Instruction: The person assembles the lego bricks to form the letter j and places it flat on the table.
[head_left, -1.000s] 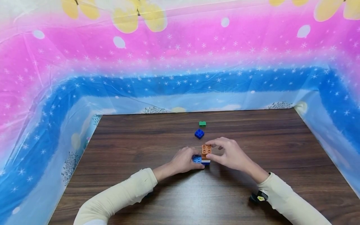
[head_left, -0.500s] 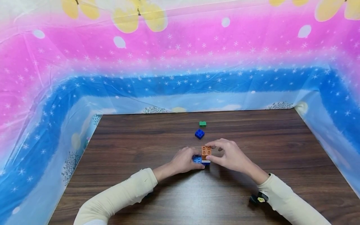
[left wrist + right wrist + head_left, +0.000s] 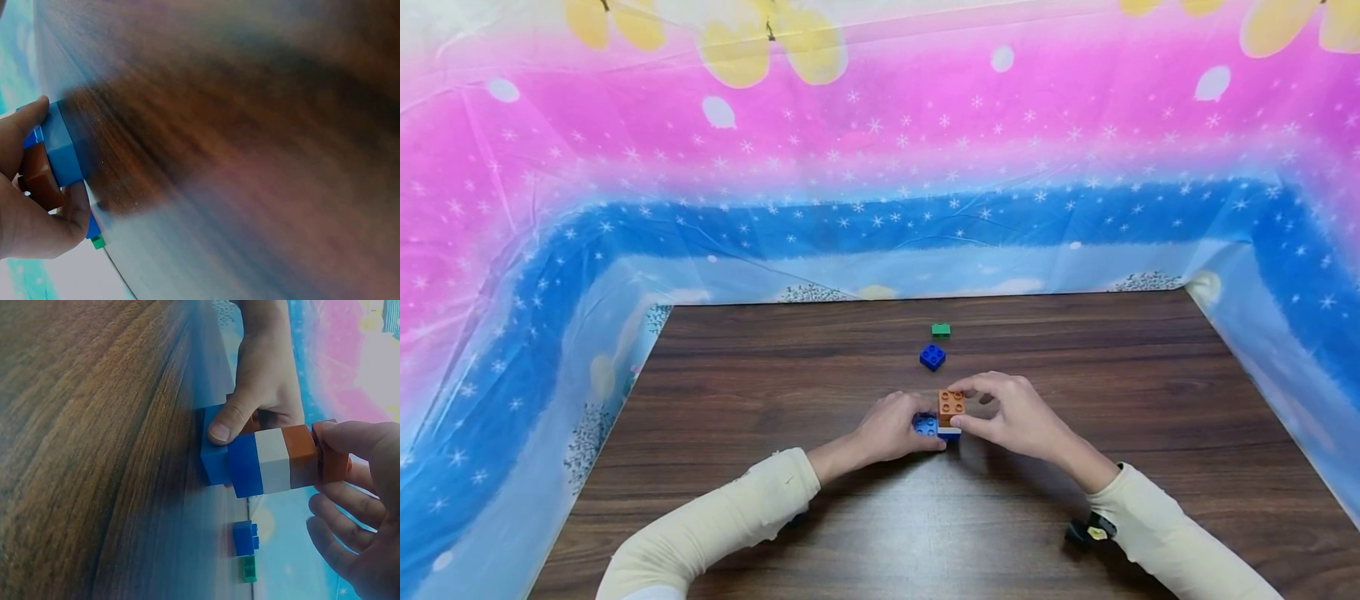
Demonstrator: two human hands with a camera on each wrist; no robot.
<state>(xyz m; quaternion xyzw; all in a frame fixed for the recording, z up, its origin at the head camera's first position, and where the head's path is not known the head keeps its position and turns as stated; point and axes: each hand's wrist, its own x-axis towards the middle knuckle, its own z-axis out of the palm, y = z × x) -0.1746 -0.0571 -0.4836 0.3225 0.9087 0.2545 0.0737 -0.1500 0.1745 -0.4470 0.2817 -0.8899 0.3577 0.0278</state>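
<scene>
My left hand (image 3: 891, 425) grips a light blue base brick (image 3: 215, 464) on the table, thumb in front and fingers behind. On that base's right end rises a stack: a dark blue brick (image 3: 245, 467), a white brick (image 3: 273, 461) and an orange brick (image 3: 300, 459). Thumb and fingers of my right hand (image 3: 1011, 408) pinch a second orange brick (image 3: 951, 402) at the top of the stack. In the right wrist view it sits slightly askew, with a thin dark line below it. A brown-orange curved piece (image 3: 41, 177) shows beside the base in the left wrist view, partly hidden by my left hand.
Beyond the stack, a loose dark blue brick (image 3: 932, 357) lies on the wooden table (image 3: 760, 358). Farther back is a small green brick (image 3: 941, 330). A patterned cloth (image 3: 880, 225) hangs around the table's back and sides.
My right hand has lowered the top orange brick slightly, so less of the orange brick below shows. The left hand and the base have stayed in place.
</scene>
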